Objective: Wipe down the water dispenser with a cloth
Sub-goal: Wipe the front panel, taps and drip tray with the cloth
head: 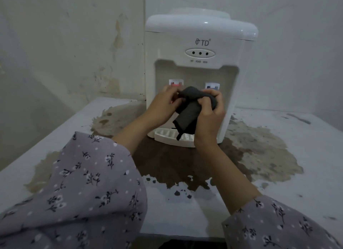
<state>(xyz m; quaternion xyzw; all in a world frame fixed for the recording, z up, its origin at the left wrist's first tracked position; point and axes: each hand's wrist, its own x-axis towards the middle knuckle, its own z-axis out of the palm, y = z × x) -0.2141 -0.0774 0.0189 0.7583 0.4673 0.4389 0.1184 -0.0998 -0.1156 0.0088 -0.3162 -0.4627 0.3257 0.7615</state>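
Note:
A white tabletop water dispenser stands at the back of a worn table, against the wall corner. It has a red tap on the left and a blue tap on the right, with a slotted drip tray below. A dark grey cloth is bunched between both hands in front of the tap recess. My left hand pinches its left end, and my right hand grips its right part. The cloth's lower end hangs over the drip tray.
The grey table has a large brown worn patch around the dispenser's base. Stained walls close in behind and to the left. The table's left edge runs diagonally toward me. Floral sleeves cover both forearms.

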